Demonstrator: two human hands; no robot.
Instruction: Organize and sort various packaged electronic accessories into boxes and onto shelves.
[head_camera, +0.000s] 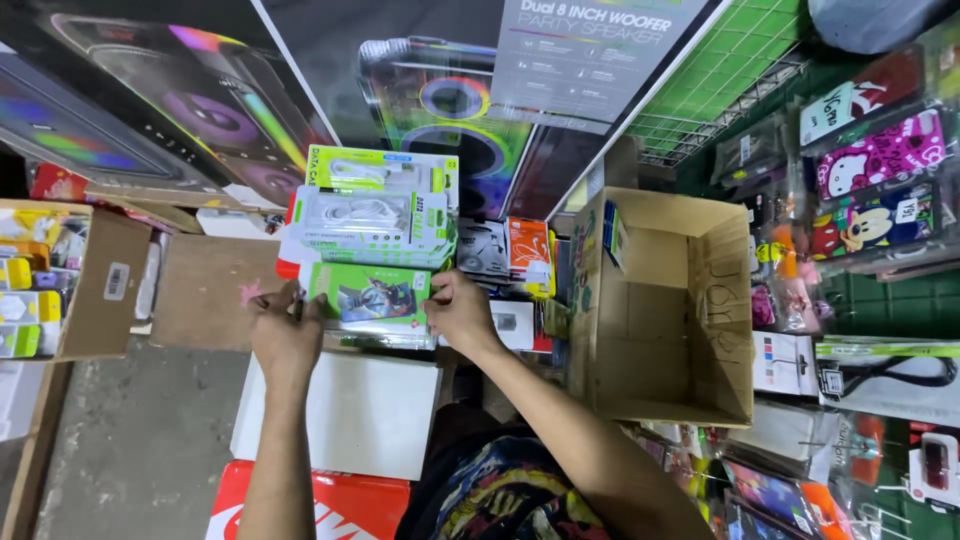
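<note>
Both my hands hold a flat green package (369, 297) with a picture on its front, out in front of me. My left hand (283, 331) grips its left edge and my right hand (459, 313) grips its right edge. Just beyond it lies a stack of green-and-white boxed cables (372, 220), with another such box (385, 170) behind. The package sits over a pile of other small boxes.
An open, nearly bare cardboard box (665, 310) stands to the right. Another cardboard box (90, 285) of yellow items is at left. Large speaker cartons (200, 110) lie beyond. Phone cases (875, 190) hang on a green grid at right. A white slab (350, 415) and a red box (330, 505) sit near me.
</note>
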